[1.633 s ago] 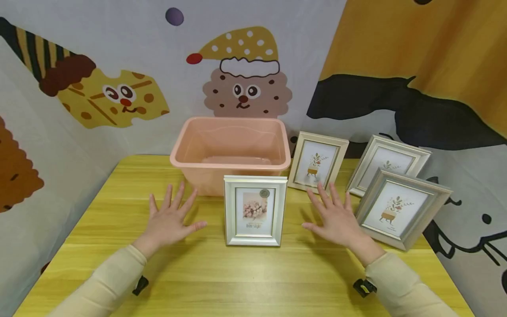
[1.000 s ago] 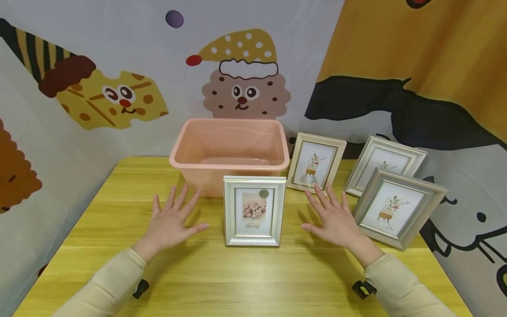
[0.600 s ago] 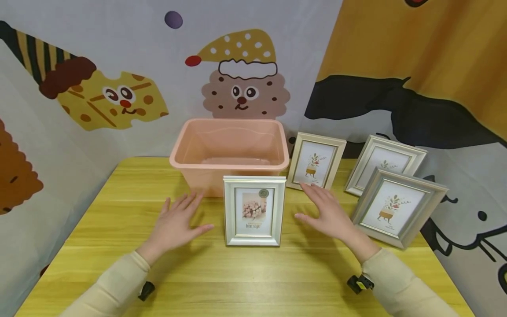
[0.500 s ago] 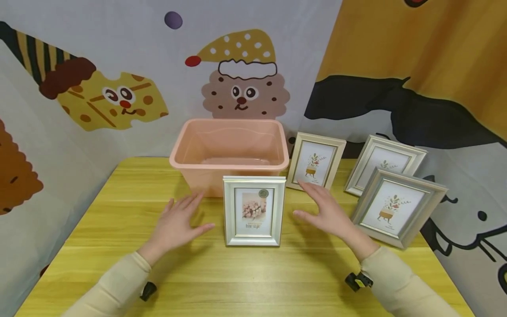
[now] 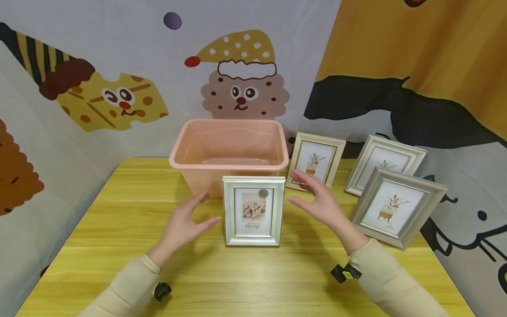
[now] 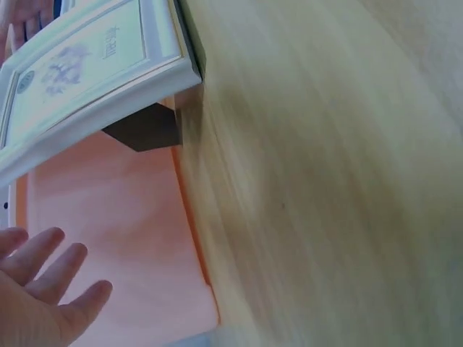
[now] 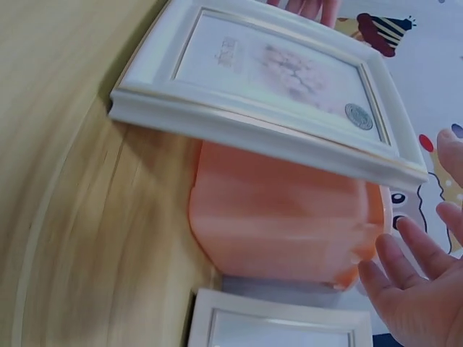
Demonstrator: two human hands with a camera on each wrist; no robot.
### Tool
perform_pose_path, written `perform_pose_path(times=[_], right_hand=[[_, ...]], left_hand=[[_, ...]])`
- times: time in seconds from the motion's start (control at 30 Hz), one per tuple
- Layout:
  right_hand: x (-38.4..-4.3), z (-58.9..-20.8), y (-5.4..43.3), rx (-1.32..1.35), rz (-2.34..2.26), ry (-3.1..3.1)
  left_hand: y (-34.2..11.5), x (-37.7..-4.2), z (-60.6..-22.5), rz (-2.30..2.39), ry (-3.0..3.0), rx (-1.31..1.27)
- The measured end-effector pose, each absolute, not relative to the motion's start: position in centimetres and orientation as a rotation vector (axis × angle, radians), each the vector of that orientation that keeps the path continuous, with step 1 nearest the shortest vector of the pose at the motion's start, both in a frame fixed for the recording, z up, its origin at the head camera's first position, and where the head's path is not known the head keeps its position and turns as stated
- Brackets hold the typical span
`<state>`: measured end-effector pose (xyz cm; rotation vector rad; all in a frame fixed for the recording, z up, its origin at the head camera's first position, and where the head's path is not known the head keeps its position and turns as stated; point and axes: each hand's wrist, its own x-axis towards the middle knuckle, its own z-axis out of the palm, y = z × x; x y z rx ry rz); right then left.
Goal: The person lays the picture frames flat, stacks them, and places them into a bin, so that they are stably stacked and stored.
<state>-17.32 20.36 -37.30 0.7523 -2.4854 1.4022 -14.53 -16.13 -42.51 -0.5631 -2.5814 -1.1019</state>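
Note:
A white picture frame with a flower print stands upright mid-table, its dark back stand showing in the left wrist view. To its left hovers my left hand, fingers extended and thumb pointing toward the frame's side edge. On the other side my right hand is raised with fingers slightly bent and thumb apart, close to the frame's right edge. Neither hand holds anything. Right behind the frame sits a pink plastic bin, its inside bare.
A cream picture frame stands right of the bin, partly behind my right fingers. Farther right, a silver-white frame stands behind a grey-beige frame. The wooden table meets a cartoon-printed cloth at the back.
Both hands have moved inward toward the white picture frame from either side, and their spread fingers have drawn together. The picture frames and bin stay where they were.

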Motion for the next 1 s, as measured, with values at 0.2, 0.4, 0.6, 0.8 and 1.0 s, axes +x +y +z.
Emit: perform_pose_path(times=[0.2, 0.4, 0.6, 0.8, 1.0], right_hand=[[-17.9, -37.1, 19.0, 0.759, 1.551, -2.429], [-18.2, -37.1, 18.2, 0.739, 1.603, -2.436], [-18.3, -37.3, 17.8, 0.654, 1.608, -2.486], [-18.5, -37.3, 17.6, 0.593, 1.552, -2.532], [-18.2, -37.4, 17.6, 0.535, 1.612, -2.509]], left_hand=[[-15.6, -14.5, -43.1, -1.314, -2.488, -0.571], [-15.0, -14.3, -43.5, -1.52, -2.422, -0.558], [-14.6, -14.3, -43.8, -1.637, -2.35, -0.572], [-14.4, -14.3, -44.0, -1.673, -2.395, -0.543], [-14.2, -14.4, -44.2, -1.72, -2.404, -0.533]])
